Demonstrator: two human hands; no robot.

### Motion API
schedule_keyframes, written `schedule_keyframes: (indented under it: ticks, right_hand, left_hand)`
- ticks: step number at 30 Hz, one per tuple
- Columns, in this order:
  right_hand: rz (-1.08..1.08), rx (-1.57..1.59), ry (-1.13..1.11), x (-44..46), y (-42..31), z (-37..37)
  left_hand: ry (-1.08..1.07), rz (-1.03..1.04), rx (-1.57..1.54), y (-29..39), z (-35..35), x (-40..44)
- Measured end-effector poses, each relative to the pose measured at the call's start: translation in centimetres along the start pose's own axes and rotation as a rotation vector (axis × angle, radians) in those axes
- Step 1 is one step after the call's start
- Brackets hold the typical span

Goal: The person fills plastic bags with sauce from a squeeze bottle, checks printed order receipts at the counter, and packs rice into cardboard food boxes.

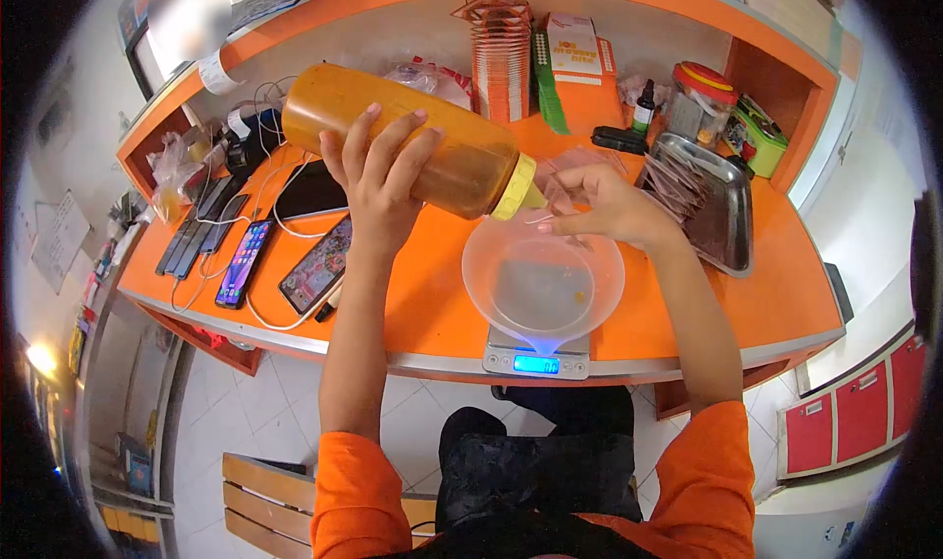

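My left hand [383, 171] is wrapped round a large amber squeeze bottle [442, 146], tilted with its yellow nozzle [518, 190] pointing down to the right. My right hand [611, 205] pinches a small clear plastic packet [562, 197] close to the nozzle tip. Under both, a translucent round bowl [542, 284] sits on a small digital scale [499, 355] with a lit blue display. Right of my right hand, a metal tray [729, 227] holds a stack of small brownish packets [678, 188].
Phones [244, 264] [316, 264] and cables lie on the left of the orange desk [413, 313]. Along the back stand stacked folded cartons [501, 63], a small dark bottle [643, 107], a red-lidded jar [699, 102] and a green tin [758, 137].
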State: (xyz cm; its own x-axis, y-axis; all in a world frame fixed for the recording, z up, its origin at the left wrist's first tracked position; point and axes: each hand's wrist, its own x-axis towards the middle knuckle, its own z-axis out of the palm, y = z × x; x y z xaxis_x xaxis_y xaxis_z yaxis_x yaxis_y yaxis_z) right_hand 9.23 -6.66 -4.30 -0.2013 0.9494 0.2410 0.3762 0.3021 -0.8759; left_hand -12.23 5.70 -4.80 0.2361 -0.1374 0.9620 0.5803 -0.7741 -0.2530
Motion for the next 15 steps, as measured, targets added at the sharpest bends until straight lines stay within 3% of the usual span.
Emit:
schedule_keyframes:
  ticks: [15]
  right_hand:
    - [0.052, 0.019, -0.026, -0.2, -1.1, 0.2]
  left_hand:
    - [-0.063, -0.021, 0.016, 0.3, -0.5, 0.4]
